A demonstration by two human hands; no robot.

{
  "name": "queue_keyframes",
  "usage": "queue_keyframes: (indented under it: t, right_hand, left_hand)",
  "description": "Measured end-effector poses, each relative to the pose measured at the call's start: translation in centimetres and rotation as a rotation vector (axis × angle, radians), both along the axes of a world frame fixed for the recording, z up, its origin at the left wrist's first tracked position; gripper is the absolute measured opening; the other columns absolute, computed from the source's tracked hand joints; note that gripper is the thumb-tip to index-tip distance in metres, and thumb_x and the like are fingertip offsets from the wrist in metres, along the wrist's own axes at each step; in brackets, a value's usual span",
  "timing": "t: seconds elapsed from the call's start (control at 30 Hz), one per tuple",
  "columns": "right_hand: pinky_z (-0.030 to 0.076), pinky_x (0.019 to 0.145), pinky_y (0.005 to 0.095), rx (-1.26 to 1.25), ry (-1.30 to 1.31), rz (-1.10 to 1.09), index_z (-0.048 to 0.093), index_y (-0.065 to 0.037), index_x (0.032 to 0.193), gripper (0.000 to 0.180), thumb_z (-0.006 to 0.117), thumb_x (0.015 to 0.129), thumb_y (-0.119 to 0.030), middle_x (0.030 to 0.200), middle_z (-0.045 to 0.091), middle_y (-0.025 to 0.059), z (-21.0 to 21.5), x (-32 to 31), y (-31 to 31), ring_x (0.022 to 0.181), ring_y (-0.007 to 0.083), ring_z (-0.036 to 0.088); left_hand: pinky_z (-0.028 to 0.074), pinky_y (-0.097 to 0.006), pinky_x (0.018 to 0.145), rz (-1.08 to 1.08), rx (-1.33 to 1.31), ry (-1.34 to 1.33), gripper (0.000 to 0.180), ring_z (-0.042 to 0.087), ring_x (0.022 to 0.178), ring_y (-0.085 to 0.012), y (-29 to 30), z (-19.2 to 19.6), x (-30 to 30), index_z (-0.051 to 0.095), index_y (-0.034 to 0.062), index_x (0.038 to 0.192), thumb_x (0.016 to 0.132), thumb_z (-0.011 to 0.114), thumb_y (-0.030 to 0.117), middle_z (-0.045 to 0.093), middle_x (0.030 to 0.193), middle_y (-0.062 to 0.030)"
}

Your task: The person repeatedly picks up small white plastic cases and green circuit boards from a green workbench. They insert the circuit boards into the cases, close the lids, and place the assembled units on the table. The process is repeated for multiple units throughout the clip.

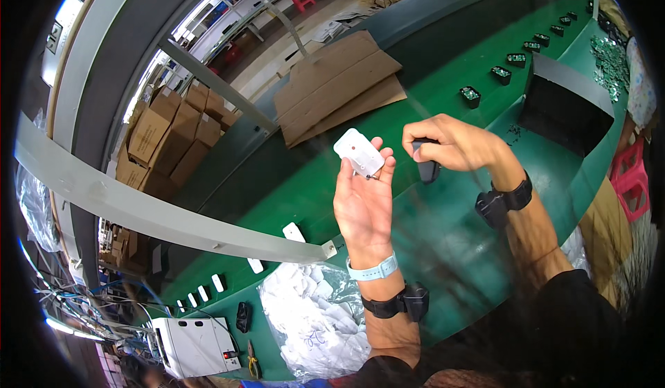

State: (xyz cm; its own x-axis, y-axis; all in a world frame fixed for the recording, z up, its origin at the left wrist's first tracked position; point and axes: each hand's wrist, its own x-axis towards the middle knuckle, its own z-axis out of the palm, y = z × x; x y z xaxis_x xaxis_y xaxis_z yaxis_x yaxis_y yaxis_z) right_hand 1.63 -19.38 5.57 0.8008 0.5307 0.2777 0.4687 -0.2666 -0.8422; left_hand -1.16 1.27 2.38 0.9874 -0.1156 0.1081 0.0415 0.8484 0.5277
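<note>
White plastic cover (358, 152) sits pinched in my left hand (363, 204) fingertips, long axis running up-left to down-right. My right hand (450, 144), just to its right, is clamped on a dark part (428, 170) above the green conveyor belt (443, 242).

Small white plastic cover (358, 152), flat and rounded, with a tiny red dot, tilted, pinched at fingertips above green belt. Little dark plastic part (428, 170), half hidden, hanging just beside it.
</note>
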Motion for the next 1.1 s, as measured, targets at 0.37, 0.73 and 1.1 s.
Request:
queue_keyframes:
  t: [0.37,0.73,1.1]
  right_hand:
    - [0.054,0.063,0.0374,-0.076,-0.762,-0.290,0.070,-0.006,0.087,0.010,0.069,0.077,-0.009,0.085,0.065,0.0060,-0.2,-2.8,5.3,0.076,0.0239,0.065]
    - [0.052,0.060,0.0346,-0.236,-0.832,-0.274,0.067,-0.006,0.082,0.010,0.070,0.073,-0.012,0.079,0.062,0.0025,-0.6,-2.7,5.7,0.079,0.0204,0.061]
    - [0.050,0.060,0.0360,0.075,-0.899,-0.479,0.068,-0.003,0.086,0.016,0.075,0.072,-0.001,0.081,0.067,0.0066,0.5,-2.2,4.9,0.072,0.0259,0.062]
  left_hand:
    - [0.043,-0.043,0.106,0.071,0.054,0.006,0.047,0.055,0.121,-0.0289,-0.9,0.5,-0.6,0.046,-0.0007,0.137,0.108,0.039,0.035,0.056,0.134,-0.0201]
    - [0.038,-0.038,0.110,0.093,0.324,-0.060,0.048,0.052,0.127,-0.0229,-1.8,0.4,-0.8,0.047,-0.0001,0.138,0.109,0.033,0.035,0.056,0.138,-0.0122]
    - [0.042,-0.034,0.104,0.128,0.542,-0.249,0.042,0.056,0.115,-0.0174,-1.8,1.4,-1.7,0.050,-0.0049,0.138,0.097,0.044,0.006,0.059,0.127,-0.0101]
